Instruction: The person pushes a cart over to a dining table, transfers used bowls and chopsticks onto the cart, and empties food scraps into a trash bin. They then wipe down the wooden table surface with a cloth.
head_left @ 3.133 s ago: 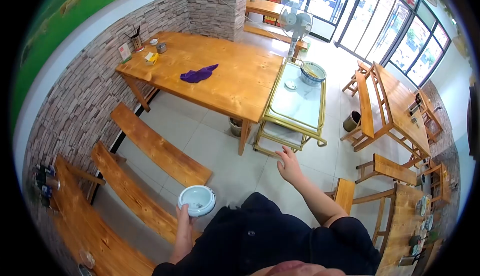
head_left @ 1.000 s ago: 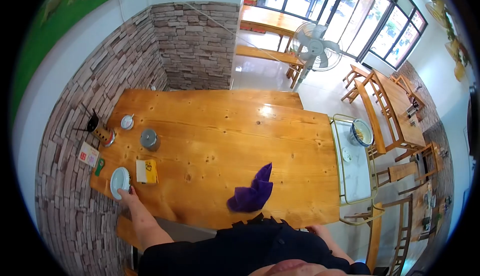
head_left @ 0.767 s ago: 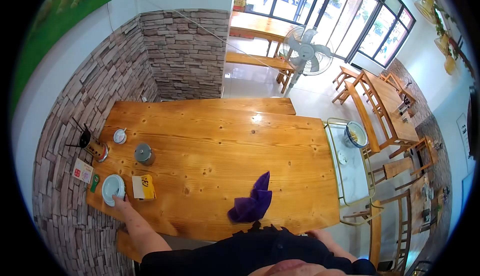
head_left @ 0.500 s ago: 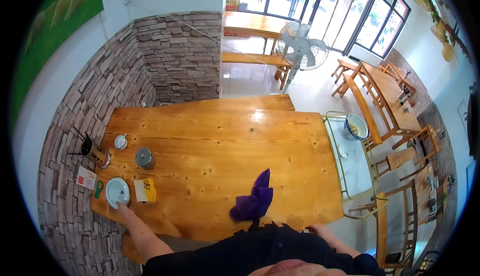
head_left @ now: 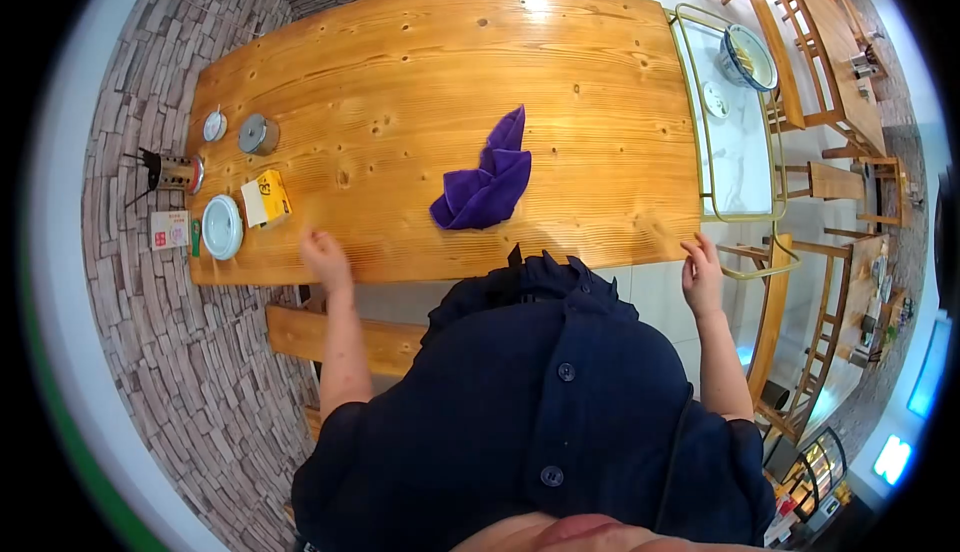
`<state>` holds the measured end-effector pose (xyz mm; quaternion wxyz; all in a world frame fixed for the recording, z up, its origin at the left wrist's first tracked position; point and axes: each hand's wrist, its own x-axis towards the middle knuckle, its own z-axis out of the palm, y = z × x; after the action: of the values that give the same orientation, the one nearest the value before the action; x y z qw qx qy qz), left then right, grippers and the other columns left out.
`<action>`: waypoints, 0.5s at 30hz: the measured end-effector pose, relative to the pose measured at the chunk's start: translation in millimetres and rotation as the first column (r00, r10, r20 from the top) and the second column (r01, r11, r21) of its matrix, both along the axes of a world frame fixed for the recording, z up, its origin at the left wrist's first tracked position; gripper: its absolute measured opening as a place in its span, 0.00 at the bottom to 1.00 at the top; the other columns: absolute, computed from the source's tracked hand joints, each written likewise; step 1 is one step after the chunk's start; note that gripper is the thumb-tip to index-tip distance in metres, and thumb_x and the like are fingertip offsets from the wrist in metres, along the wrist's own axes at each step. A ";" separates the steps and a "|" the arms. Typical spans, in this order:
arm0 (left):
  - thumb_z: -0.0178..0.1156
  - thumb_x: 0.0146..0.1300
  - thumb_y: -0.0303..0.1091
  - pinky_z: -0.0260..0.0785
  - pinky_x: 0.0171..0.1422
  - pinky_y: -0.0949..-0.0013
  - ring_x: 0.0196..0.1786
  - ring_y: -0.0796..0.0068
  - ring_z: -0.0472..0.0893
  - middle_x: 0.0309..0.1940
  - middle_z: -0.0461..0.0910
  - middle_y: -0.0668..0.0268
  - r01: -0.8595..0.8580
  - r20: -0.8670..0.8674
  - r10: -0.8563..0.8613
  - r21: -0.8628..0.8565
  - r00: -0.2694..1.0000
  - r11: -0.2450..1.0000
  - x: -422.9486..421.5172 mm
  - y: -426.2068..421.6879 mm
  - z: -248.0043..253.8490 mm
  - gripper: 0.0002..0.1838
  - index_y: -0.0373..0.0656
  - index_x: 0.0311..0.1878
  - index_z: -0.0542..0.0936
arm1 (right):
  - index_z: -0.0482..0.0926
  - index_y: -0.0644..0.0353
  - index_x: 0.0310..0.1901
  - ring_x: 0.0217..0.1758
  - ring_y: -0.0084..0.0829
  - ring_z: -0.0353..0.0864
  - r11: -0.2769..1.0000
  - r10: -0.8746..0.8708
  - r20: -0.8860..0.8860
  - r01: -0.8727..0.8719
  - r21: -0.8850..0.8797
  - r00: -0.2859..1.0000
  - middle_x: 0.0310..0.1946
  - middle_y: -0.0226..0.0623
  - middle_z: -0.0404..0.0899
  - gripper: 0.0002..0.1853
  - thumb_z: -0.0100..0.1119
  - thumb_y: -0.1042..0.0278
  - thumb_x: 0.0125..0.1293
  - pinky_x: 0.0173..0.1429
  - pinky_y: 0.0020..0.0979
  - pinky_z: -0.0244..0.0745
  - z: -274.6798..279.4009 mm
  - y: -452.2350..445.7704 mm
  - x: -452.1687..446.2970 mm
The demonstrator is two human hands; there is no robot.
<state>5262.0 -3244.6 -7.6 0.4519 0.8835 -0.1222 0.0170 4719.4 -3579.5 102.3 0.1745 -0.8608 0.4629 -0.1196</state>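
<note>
My left hand (head_left: 326, 258) is over the front edge of the wooden table (head_left: 380, 82), a little blurred, with loosely bent fingers and nothing seen in them. To its left lie a yellow-and-white packet (head_left: 266, 200) and a pale round dish (head_left: 222, 227), both apart from the hand. My right hand (head_left: 702, 274) is by the table's front right corner, its fingers apart and holding nothing. Between the hands, farther in on the tabletop, lies a crumpled purple cloth (head_left: 486, 180) with one end pointing away from me.
Along the left side stand a grey lidded pot (head_left: 259, 135), a small white bowl (head_left: 215, 126) and a utensil holder (head_left: 178, 172) near the stone wall. A gold-railed cart (head_left: 740, 157) at the right bears a patterned bowl (head_left: 748, 58). Below the table is a bench (head_left: 390, 345).
My left hand has left the round dish and moved right. My right hand has come up beside the table corner. The view has tilted down; the cloth lies where it was.
</note>
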 end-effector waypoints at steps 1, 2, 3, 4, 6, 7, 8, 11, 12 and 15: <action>0.53 0.68 0.33 0.64 0.65 0.60 0.62 0.58 0.70 0.60 0.71 0.50 0.109 -0.055 -0.108 0.012 0.993 0.994 -23.6 -25.9 6.3 0.21 0.34 0.61 0.70 | 0.79 0.61 0.47 0.51 0.45 0.77 0.998 0.001 0.010 -0.001 -0.058 1.000 0.57 0.47 0.72 0.15 0.52 0.82 0.59 0.55 0.37 0.74 1.7 -8.7 -8.5; 0.55 0.66 0.34 0.62 0.66 0.59 0.63 0.56 0.70 0.60 0.70 0.51 0.289 0.033 -0.293 0.079 0.956 0.954 -42.2 -48.0 8.2 0.22 0.35 0.61 0.70 | 0.79 0.61 0.47 0.52 0.44 0.76 0.993 0.006 0.020 -0.004 -0.117 1.000 0.58 0.46 0.71 0.15 0.52 0.83 0.59 0.55 0.37 0.74 4.4 -17.0 -15.5; 0.57 0.64 0.36 0.61 0.67 0.58 0.64 0.54 0.69 0.61 0.69 0.51 0.448 0.108 -0.467 0.162 0.877 0.879 -59.6 -69.6 10.3 0.24 0.37 0.61 0.70 | 0.79 0.60 0.48 0.53 0.44 0.75 0.992 -0.013 0.018 0.015 -0.125 1.000 0.60 0.46 0.70 0.16 0.51 0.83 0.59 0.56 0.37 0.73 7.7 -23.9 -22.0; 0.60 0.62 0.38 0.59 0.69 0.56 0.64 0.52 0.68 0.62 0.69 0.51 0.549 0.164 -0.580 0.200 0.798 0.811 -80.4 -96.4 19.2 0.26 0.38 0.61 0.70 | 0.79 0.60 0.48 0.53 0.44 0.75 0.990 -0.004 0.023 0.007 -0.138 1.000 0.60 0.46 0.69 0.16 0.51 0.83 0.59 0.56 0.37 0.73 6.5 -31.9 -31.3; 0.64 0.58 0.43 0.55 0.72 0.53 0.68 0.50 0.64 0.65 0.66 0.52 0.681 0.206 -0.746 0.309 0.633 0.664 -109.9 -140.2 27.9 0.31 0.44 0.64 0.70 | 0.79 0.60 0.48 0.54 0.43 0.75 0.987 0.017 0.038 -0.011 -0.163 0.999 0.61 0.46 0.68 0.16 0.51 0.84 0.59 0.56 0.37 0.73 2.3 -45.3 -50.4; 0.65 0.56 0.46 0.53 0.73 0.52 0.70 0.51 0.61 0.67 0.63 0.53 0.719 0.192 -0.805 0.368 0.561 0.589 -120.5 -156.1 27.2 0.34 0.48 0.66 0.69 | 0.79 0.61 0.48 0.54 0.44 0.74 0.991 0.014 0.037 -0.009 -0.131 0.999 0.61 0.47 0.68 0.17 0.51 0.84 0.59 0.56 0.38 0.73 5.3 -48.3 -56.6; 0.66 0.55 0.47 0.51 0.74 0.51 0.71 0.51 0.60 0.68 0.61 0.53 0.719 0.184 -0.832 0.429 0.524 0.547 -130.5 -168.7 28.2 0.35 0.53 0.67 0.68 | 0.78 0.61 0.48 0.54 0.45 0.74 0.990 0.027 0.031 -0.022 -0.138 0.999 0.61 0.48 0.68 0.17 0.50 0.84 0.58 0.56 0.39 0.73 4.6 -50.8 -63.8; 0.67 0.53 0.51 0.47 0.76 0.48 0.74 0.52 0.55 0.72 0.55 0.53 0.701 0.116 -0.875 0.554 0.470 0.449 -145.9 -199.5 13.9 0.38 0.66 0.69 0.66 | 0.78 0.61 0.48 0.54 0.45 0.74 0.990 0.052 0.038 -0.046 -0.131 0.998 0.61 0.49 0.68 0.17 0.50 0.85 0.58 0.56 0.39 0.72 -5.6 -54.5 -83.7; 0.66 0.53 0.52 0.46 0.76 0.47 0.75 0.53 0.53 0.73 0.53 0.54 0.701 0.074 -0.867 0.557 0.492 0.445 -147.6 -204.9 -3.8 0.39 0.70 0.70 0.64 | 0.79 0.62 0.48 0.54 0.45 0.74 0.993 0.054 0.046 -0.048 -0.110 0.997 0.61 0.49 0.68 0.17 0.51 0.85 0.58 0.56 0.39 0.72 -12.3 -54.2 -89.9; 0.64 0.55 0.46 0.51 0.74 0.48 0.72 0.49 0.58 0.68 0.61 0.49 0.646 0.130 -0.789 0.502 0.601 0.575 -163.0 -211.6 -16.2 0.34 0.55 0.67 0.69 | 0.79 0.62 0.46 0.54 0.45 0.74 0.995 0.063 0.060 -0.059 -0.076 0.996 0.60 0.50 0.69 0.16 0.52 0.84 0.56 0.57 0.38 0.72 -25.7 -59.3 -99.7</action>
<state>5099.0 -3456.2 -23.8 0.1965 0.8091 -0.5520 -0.0442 4619.7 -3638.8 76.6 0.1602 -0.8763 0.4259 -0.1582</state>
